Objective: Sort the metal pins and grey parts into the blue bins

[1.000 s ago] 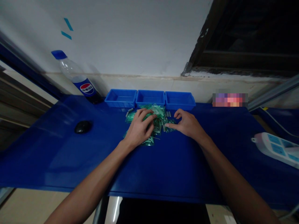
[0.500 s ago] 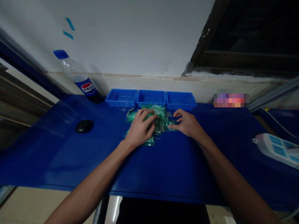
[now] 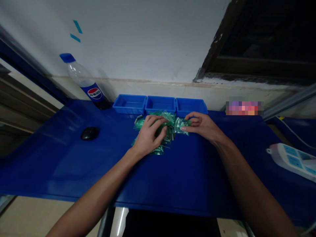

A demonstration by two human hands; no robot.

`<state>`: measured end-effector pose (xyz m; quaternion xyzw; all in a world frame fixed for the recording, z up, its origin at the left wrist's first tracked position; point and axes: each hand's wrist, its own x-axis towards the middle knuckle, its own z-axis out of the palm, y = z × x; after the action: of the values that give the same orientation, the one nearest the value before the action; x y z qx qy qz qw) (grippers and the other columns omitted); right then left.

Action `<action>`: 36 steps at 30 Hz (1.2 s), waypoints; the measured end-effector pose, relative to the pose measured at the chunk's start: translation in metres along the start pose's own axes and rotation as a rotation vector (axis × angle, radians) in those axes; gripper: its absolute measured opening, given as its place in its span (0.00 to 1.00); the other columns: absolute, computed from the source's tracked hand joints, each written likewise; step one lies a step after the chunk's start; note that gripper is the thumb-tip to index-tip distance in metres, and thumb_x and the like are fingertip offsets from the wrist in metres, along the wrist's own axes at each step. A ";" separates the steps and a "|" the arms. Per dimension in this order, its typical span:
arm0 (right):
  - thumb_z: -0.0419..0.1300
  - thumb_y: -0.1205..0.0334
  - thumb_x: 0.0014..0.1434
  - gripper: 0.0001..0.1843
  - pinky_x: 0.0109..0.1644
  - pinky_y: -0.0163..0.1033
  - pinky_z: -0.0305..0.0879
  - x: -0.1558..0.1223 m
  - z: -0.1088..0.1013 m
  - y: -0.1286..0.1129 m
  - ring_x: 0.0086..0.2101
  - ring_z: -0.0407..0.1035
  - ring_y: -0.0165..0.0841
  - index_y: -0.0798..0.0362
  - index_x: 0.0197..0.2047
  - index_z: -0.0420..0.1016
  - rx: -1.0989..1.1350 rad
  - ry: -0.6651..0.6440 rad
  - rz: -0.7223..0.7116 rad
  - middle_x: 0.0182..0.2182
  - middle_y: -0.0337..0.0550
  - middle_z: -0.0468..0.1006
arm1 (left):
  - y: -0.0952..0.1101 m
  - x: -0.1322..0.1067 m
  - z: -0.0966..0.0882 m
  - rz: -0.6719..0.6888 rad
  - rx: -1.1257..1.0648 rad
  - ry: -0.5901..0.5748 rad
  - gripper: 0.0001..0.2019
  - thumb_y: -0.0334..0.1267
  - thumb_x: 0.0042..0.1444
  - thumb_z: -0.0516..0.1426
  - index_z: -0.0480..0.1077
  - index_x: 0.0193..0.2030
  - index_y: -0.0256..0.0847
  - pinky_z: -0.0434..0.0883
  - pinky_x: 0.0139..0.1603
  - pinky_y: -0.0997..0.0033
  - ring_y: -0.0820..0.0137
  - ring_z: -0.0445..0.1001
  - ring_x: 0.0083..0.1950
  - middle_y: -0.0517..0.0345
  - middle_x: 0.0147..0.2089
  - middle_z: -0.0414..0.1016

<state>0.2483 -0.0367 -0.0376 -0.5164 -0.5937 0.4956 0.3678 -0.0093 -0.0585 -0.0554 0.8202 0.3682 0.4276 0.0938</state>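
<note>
A heap of small green clear plastic packets (image 3: 160, 150), with small pale pieces inside, lies near the middle of the table. My left hand (image 3: 151, 133) rests over the heap, its fingers spread and bent; what lies under the palm is hidden. At the heap's right side my right hand (image 3: 203, 125) pinches one green plastic packet (image 3: 179, 126) between thumb and fingers. That packet appears slightly raised, and its left edge overlaps the heap. A few small grey pieces (image 3: 138, 117) sit loose at the heap's far left.
Behind the heap, three blue bins (image 3: 160, 104) stand in a row by the wall. A cola bottle (image 3: 95, 93) and a black computer mouse (image 3: 89, 133) are on the left of the blue table (image 3: 158, 184). A white power strip (image 3: 291, 161) lies at right.
My right hand has closed on a green packet at the heap's right side and shifted it slightly upward. My left hand stays over the heap. The view has moved slightly.
</note>
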 end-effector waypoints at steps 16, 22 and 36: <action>0.73 0.48 0.57 0.19 0.37 0.43 0.71 0.060 0.038 -0.065 0.33 0.77 0.37 0.52 0.43 0.79 -0.281 -0.124 -0.273 0.31 0.44 0.83 | -0.027 0.028 -0.038 -0.613 -0.534 0.293 0.18 0.44 0.63 0.62 0.70 0.23 0.39 0.64 0.26 0.75 0.76 0.67 0.22 0.61 0.20 0.69; 0.68 0.58 0.62 0.08 0.40 0.43 0.70 0.074 0.041 -0.067 0.33 0.76 0.36 0.52 0.43 0.83 -0.552 -0.044 -0.375 0.37 0.45 0.85 | -0.066 0.040 -0.046 -0.859 -0.727 0.489 0.15 0.47 0.55 0.67 0.77 0.29 0.35 0.71 0.29 0.75 0.71 0.78 0.29 0.52 0.30 0.81; 0.66 0.66 0.65 0.06 0.50 0.46 0.69 0.084 0.057 -0.038 0.46 0.76 0.43 0.51 0.42 0.86 -0.919 -0.109 -0.434 0.43 0.48 0.82 | -0.072 0.066 -0.065 -0.453 -0.172 -0.327 0.14 0.46 0.64 0.60 0.83 0.41 0.38 0.73 0.35 0.69 0.65 0.81 0.34 0.53 0.35 0.85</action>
<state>0.1683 0.0347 -0.0210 -0.4629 -0.8622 0.1218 0.1657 -0.0731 0.0274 -0.0074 0.7641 0.4845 0.2876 0.3143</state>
